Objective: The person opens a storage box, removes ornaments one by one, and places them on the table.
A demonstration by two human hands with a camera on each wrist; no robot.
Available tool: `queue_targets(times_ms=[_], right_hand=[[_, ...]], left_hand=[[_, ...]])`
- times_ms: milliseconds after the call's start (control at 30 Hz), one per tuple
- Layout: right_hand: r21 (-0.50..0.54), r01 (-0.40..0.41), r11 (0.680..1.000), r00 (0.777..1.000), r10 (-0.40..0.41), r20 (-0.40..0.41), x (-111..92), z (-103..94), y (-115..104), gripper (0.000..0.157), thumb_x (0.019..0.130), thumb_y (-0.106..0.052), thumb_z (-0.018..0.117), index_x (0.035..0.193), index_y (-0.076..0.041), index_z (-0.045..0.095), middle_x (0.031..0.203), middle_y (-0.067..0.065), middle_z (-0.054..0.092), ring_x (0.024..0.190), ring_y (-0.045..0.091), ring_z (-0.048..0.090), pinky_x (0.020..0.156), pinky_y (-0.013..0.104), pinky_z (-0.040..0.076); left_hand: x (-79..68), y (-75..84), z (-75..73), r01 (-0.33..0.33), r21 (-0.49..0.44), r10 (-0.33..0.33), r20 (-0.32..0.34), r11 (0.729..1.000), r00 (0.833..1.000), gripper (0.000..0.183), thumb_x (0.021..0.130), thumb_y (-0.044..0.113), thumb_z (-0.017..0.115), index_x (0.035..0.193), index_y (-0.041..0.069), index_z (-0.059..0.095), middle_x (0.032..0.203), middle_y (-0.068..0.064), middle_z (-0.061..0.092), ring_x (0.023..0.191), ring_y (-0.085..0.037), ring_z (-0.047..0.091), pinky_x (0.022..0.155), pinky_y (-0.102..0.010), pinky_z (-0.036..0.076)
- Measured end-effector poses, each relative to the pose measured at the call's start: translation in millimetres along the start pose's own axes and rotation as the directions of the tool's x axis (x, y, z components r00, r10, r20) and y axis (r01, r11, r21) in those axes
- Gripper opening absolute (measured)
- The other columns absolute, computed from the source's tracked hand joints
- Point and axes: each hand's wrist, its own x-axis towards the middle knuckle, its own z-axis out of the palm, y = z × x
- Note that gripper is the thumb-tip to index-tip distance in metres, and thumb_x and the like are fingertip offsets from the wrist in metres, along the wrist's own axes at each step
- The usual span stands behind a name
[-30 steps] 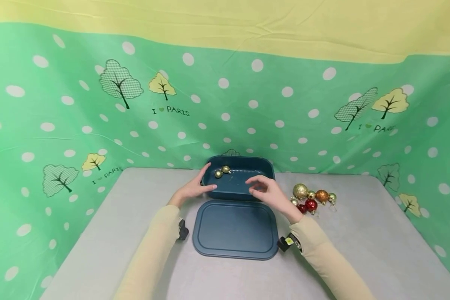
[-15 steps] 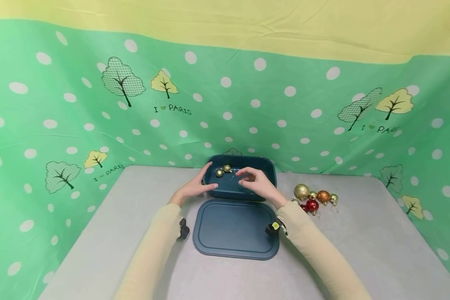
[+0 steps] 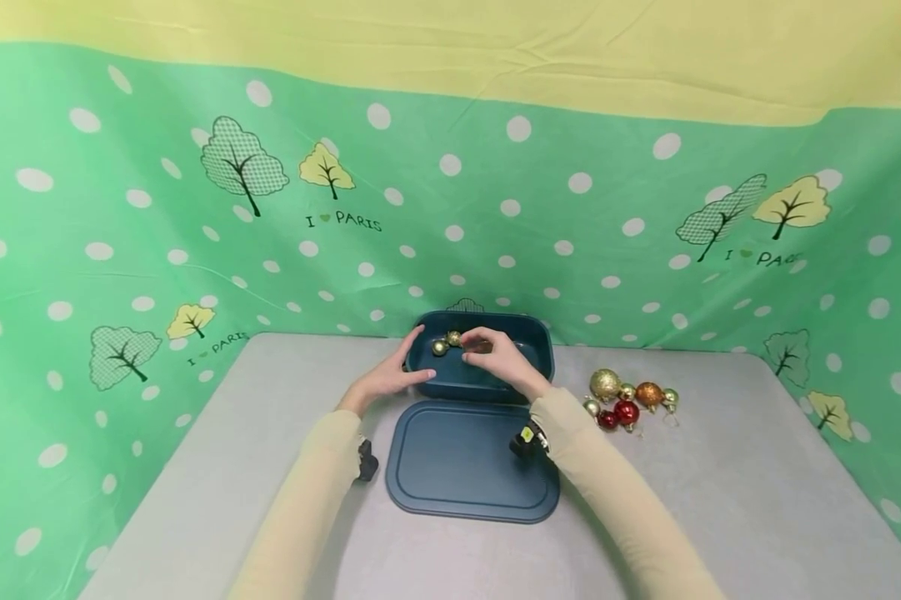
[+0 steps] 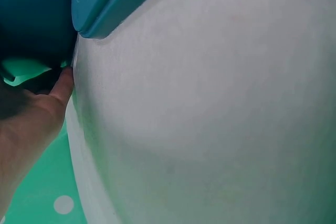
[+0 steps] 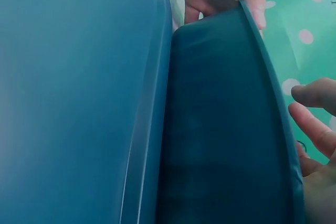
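A deep blue box (image 3: 444, 382) stands at the back of the table with two small gold Christmas baubles, a smooth one (image 3: 439, 347) and a glittery one (image 3: 453, 338), in its left part. My left hand (image 3: 382, 377) rests against the box's left end, thumb along the front wall and fingers stretched towards the back. Over the box, my right hand (image 3: 501, 357) hovers just right of the baubles. Its thumb (image 5: 315, 94) and fingers are bent, with a gap between their tips. A thin loop (image 5: 301, 145) shows beside the fingers; what it belongs to is hidden.
The flat blue lid (image 3: 458, 471) lies in front of the box, under the right forearm. Right of the box is a group of baubles, among them a large gold one (image 3: 604, 384), an orange one (image 3: 649, 393) and a red one (image 3: 626, 412). A green curtain (image 3: 450, 233) hangs behind.
My right hand has moved left over the box, coming close to the two gold baubles. The left hand stays at the box's left end, and the baubles on the table have not moved.
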Motion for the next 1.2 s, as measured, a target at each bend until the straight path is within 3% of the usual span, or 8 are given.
queue_targets(times_ms=[200,367,500,600,800,1000,1200], right_hand=[[0.024,0.013,1.0,1.0,-0.013,0.007,13.4,8.4,4.8,0.036,0.092,0.001,0.06,0.126,0.01,0.054,0.127,0.028,0.053,0.111,0.04,0.055,0.089,0.044,0.05],[0.031,0.0,1.0,1.0,0.0,0.013,23.3,14.8,6.9,0.039,0.091,0.001,0.061,0.129,0.008,0.054,0.129,0.026,0.053,0.114,0.038,0.054,0.091,0.045,0.049],[0.037,-0.019,0.999,1.0,0.019,0.013,29.2,20.1,9.0,0.039,0.092,0.001,0.061,0.13,0.007,0.054,0.13,0.023,0.054,0.115,0.037,0.054,0.093,0.046,0.048],[0.031,-0.028,0.999,0.999,0.028,0.019,33.5,25.0,12.3,0.04,0.093,0.001,0.06,0.132,0.006,0.053,0.129,0.024,0.054,0.116,0.037,0.054,0.093,0.046,0.047],[0.006,-0.047,0.999,0.997,0.046,0.058,39.5,30.3,16.1,0.043,0.093,-0.002,0.061,0.134,0.006,0.051,0.128,0.024,0.055,0.119,0.037,0.051,0.095,0.046,0.046],[-0.114,-0.004,0.993,0.996,0.015,0.091,42.8,28.4,17.9,0.043,0.092,-0.004,0.062,0.132,0.007,0.052,0.125,0.023,0.057,0.114,0.035,0.054,0.092,0.046,0.047],[-0.165,0.043,0.985,0.991,-0.021,0.133,47.5,30.7,21.2,0.043,0.091,-0.005,0.063,0.132,0.007,0.053,0.124,0.023,0.057,0.112,0.034,0.055,0.091,0.044,0.048]], left_hand=[[0.1,-3.5,0.1,-0.005,-0.017,0.005,0.008,1.0,1.0,0.092,0.093,0.031,0.063,0.157,0.02,-0.001,0.16,-0.015,-0.004,0.144,-0.038,0.004,0.11,-0.06,0.014],[0.7,-5.3,-1.2,-0.025,-0.033,0.026,0.017,0.999,1.0,0.098,0.09,0.046,0.064,0.157,0.02,-0.002,0.16,-0.017,-0.004,0.143,-0.041,0.003,0.109,-0.063,0.013],[-0.6,-6.0,-1.4,-0.064,-0.04,0.065,0.032,0.997,0.997,0.098,0.089,0.049,0.064,0.157,0.021,-0.002,0.16,-0.017,-0.005,0.143,-0.042,0.001,0.108,-0.065,0.013],[0.6,-9.1,-1.5,-0.071,-0.051,0.073,0.038,0.996,0.997,0.098,0.089,0.046,0.065,0.157,0.022,-0.001,0.16,-0.016,-0.005,0.143,-0.042,0.001,0.108,-0.065,0.014],[4.0,-11.9,-2.1,-0.02,-0.062,0.023,0.038,0.998,0.999,0.095,0.091,0.033,0.066,0.157,0.021,-0.002,0.16,-0.015,-0.006,0.144,-0.04,0.002,0.108,-0.064,0.016],[0.2,-1.4,1.0,0.005,-0.052,-0.003,0.045,0.999,0.999,0.09,0.095,0.02,0.061,0.156,0.021,-0.005,0.16,-0.014,-0.009,0.144,-0.039,-0.001,0.109,-0.063,0.014],[-0.8,-1.0,-1.1,0.002,-0.064,0.0,0.029,0.998,1.0,0.089,0.096,0.02,0.06,0.156,0.021,-0.005,0.16,-0.013,-0.009,0.144,-0.038,-0.002,0.109,-0.063,0.014]])
